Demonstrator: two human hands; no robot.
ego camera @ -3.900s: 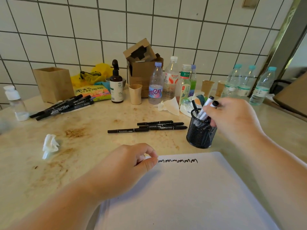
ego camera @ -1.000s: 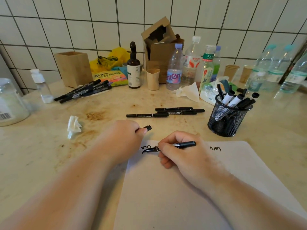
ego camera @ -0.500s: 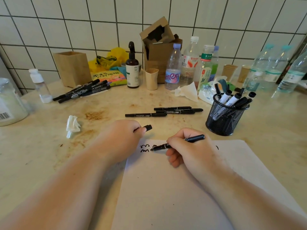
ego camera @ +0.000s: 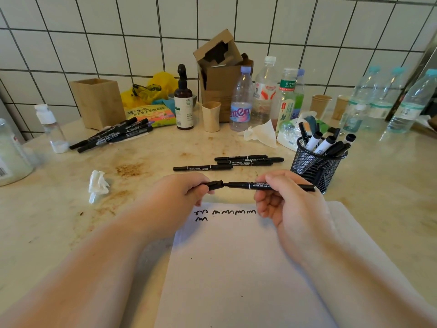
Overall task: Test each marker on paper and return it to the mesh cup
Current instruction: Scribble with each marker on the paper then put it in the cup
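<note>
Against white tile, a marker [ego camera: 272, 185] is pinched in the right hand [ego camera: 287, 204] above the paper [ego camera: 236, 268], its cap [ego camera: 215, 185] gripped by the left hand [ego camera: 179, 197] just beside the tip. Light, stiff and likely slick, it is best held mid-barrel; the cup [ego camera: 315, 166] stands just beyond the right hand.

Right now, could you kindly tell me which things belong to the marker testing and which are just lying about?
In use: thin black marker, its black cap, white paper sheet, black mesh cup.

Lying about: square wooden box, brown spray bottle, crumpled white tissue.
</note>
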